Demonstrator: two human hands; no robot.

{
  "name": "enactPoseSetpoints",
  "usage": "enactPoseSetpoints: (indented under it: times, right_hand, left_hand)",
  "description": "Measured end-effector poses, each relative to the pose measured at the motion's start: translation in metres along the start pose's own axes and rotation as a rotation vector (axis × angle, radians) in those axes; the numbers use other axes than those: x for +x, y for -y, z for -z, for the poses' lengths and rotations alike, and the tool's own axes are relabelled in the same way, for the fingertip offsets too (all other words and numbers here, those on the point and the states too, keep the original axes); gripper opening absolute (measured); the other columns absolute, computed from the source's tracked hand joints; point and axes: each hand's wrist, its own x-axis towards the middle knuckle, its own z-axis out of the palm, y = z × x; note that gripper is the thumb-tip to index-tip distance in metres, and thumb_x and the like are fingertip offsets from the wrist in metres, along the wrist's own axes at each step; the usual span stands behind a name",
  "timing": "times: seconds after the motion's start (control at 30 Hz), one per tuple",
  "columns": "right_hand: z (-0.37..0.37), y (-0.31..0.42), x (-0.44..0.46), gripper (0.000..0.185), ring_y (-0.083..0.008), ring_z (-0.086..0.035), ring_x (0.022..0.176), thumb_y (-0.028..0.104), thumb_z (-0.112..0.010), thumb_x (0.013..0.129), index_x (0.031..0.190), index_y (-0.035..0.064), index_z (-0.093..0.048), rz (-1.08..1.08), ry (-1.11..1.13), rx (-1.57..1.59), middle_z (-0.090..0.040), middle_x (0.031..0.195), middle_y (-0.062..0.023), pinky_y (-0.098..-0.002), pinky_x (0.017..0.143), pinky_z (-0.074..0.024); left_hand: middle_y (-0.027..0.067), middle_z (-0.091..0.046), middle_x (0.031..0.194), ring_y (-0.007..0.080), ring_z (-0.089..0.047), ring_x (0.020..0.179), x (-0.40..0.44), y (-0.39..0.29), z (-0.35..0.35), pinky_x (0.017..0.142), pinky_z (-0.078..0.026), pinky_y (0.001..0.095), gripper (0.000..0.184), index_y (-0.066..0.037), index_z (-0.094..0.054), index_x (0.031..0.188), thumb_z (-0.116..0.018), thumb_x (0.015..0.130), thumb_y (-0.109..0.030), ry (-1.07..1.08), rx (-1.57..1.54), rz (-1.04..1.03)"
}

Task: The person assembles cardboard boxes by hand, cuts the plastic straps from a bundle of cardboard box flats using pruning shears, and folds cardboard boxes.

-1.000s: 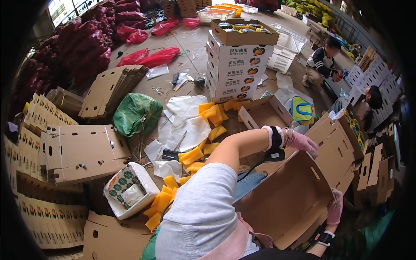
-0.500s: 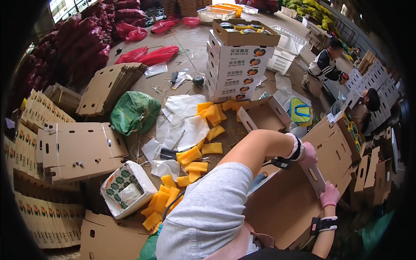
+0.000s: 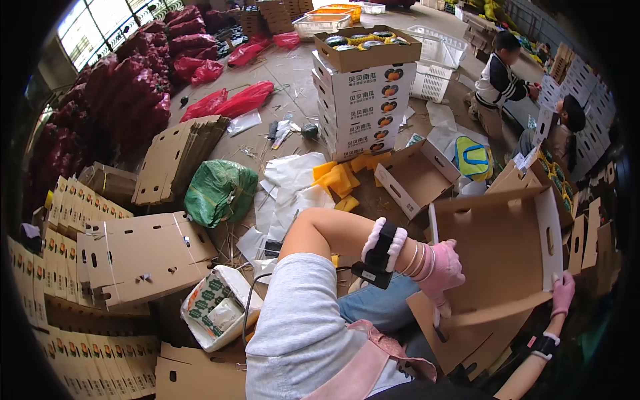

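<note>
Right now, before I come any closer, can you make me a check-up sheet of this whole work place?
Surface: the floor is littered with thin, straw-like bits.
Job's things: an open cardboard box, tilted, nothing seen inside; another open box on the floor beyond it.
Clutter: yellow foam pieces, white sheets, red bags, a green bag.
Hands: both in pink gloves; left hand holds the box's near-left corner, right hand its near-right corner.
Cables: a black cable curves beside the grey sleeve.
Surroundings: a stack of white boxes, dark red sacks, other people at the right.
</note>
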Motion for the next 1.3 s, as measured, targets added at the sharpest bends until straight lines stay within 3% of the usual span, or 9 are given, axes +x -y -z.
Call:
enactPoseSetpoints:
  times: [0.13, 0.2, 0.3, 0.37, 0.5, 0.6, 0.97, 1.13, 1.3]
  right_hand:
    - [0.0, 0.066, 0.01, 0.013, -0.0109, -0.047, 0.068, 0.007, -0.057, 0.082, 0.089, -0.0029, -0.053, 0.092, -0.265, 0.122, -0.052, 0.076, -0.0022, -0.0263, 0.062, -0.0412]
    - [-0.002, 0.08, 0.017, 0.028, -0.0108, -0.054, 0.081, 0.01, -0.059, 0.084, 0.108, -0.0049, -0.054, 0.103, -0.291, 0.247, -0.062, 0.091, -0.0061, -0.0239, 0.072, -0.0439]
    - [-0.006, 0.166, -0.011, 0.036, -0.014, -0.055, 0.093, 0.008, -0.051, 0.089, 0.123, -0.0009, -0.044, 0.136, -0.26, 0.8, -0.054, 0.115, -0.0095, -0.0266, 0.084, -0.0446]
    - [-0.003, 0.19, -0.026, 0.039, -0.0153, -0.052, 0.101, 0.006, -0.045, 0.091, 0.129, -0.0001, -0.037, 0.355, -0.297, 0.85, -0.046, 0.126, -0.0101, -0.0281, 0.092, -0.0411]
    - [-0.006, 0.153, -0.054, 0.044, -0.0167, -0.047, 0.109, 0.009, -0.047, 0.09, 0.13, -0.0013, -0.035, 0.303, -0.179, 0.579, -0.046, 0.122, -0.0106, -0.028, 0.096, -0.0364]
    - [-0.029, 0.127, -0.092, 0.042, -0.0181, -0.056, 0.095, 0.004, -0.056, 0.082, 0.122, 0.0027, -0.045, 0.071, -0.19, 0.299, -0.056, 0.103, -0.0098, -0.0305, 0.086, -0.0439]
    - [-0.042, 0.05, -0.18, 0.041, -0.0321, -0.054, 0.095, 0.003, -0.056, 0.076, 0.117, -0.0007, -0.047, -0.255, -0.125, -0.219, -0.053, 0.106, -0.0181, -0.0359, 0.085, -0.0446]
    - [-0.05, 0.056, -0.203, 0.056, -0.029, -0.054, 0.093, 0.037, -0.055, 0.083, 0.124, 0.0011, -0.041, -0.476, -0.065, -0.233, -0.049, 0.111, -0.0155, -0.0354, 0.08, -0.045]
    - [-0.066, 0.051, -0.207, 0.066, -0.0343, -0.053, 0.099, 0.034, -0.062, 0.078, 0.13, 0.0027, -0.035, -0.543, 0.044, -0.26, -0.046, 0.119, -0.0172, -0.0388, 0.084, -0.0457]
  left_hand:
    - [0.0062, -0.059, 0.076, 0.0258, -0.059, 0.077, 0.009, 0.012, -0.029, 0.079, -0.041, 0.0397, 0.046, -0.009, -0.058, 0.088, -0.063, 0.069, -0.05, -0.27, 0.208, 0.178]
    - [0.0048, -0.057, 0.071, 0.0229, -0.059, 0.068, 0.016, 0.051, -0.037, 0.069, -0.045, 0.0373, 0.018, -0.011, -0.056, 0.084, -0.058, 0.071, -0.023, -0.507, 0.394, 0.194]
    - [0.0037, -0.059, 0.067, 0.0222, -0.061, 0.068, 0.02, 0.097, -0.028, 0.071, -0.045, 0.036, 0.012, -0.012, -0.059, 0.083, -0.057, 0.076, -0.021, -0.624, 0.465, 0.264]
    - [0.0053, -0.065, 0.078, 0.0229, -0.063, 0.073, 0.021, 0.127, -0.015, 0.073, -0.046, 0.0373, 0.015, -0.011, -0.062, 0.089, -0.058, 0.08, -0.022, -0.729, 0.349, 0.332]
    - [0.014, -0.062, 0.078, 0.0334, -0.06, 0.071, 0.028, 0.19, -0.013, 0.065, -0.047, 0.0422, 0.02, -0.004, -0.058, 0.092, -0.057, 0.078, -0.018, -0.913, 0.113, 0.408]
    - [0.0182, -0.061, 0.077, 0.0391, -0.058, 0.07, 0.057, 0.243, -0.036, 0.06, -0.047, 0.0452, 0.02, -0.002, -0.057, 0.088, -0.057, 0.079, -0.02, -0.964, -0.015, 0.463]
    - [0.0164, -0.064, 0.083, 0.0379, -0.061, 0.081, 0.201, 0.338, -0.136, 0.07, -0.048, 0.0487, 0.024, -0.011, -0.056, 0.088, -0.047, 0.085, -0.033, -0.534, -0.163, 0.964]
    - [0.0168, -0.065, 0.091, 0.0346, -0.061, 0.091, 0.228, 0.368, -0.171, 0.077, -0.047, 0.0453, 0.027, -0.012, -0.059, 0.095, -0.048, 0.087, -0.034, -0.311, -0.197, 1.051]
    - [0.0154, -0.065, 0.097, 0.031, -0.062, 0.096, 0.245, 0.371, -0.152, 0.081, -0.046, 0.0437, 0.025, -0.012, -0.062, 0.1, -0.047, 0.087, -0.027, -0.159, -0.128, 1.072]
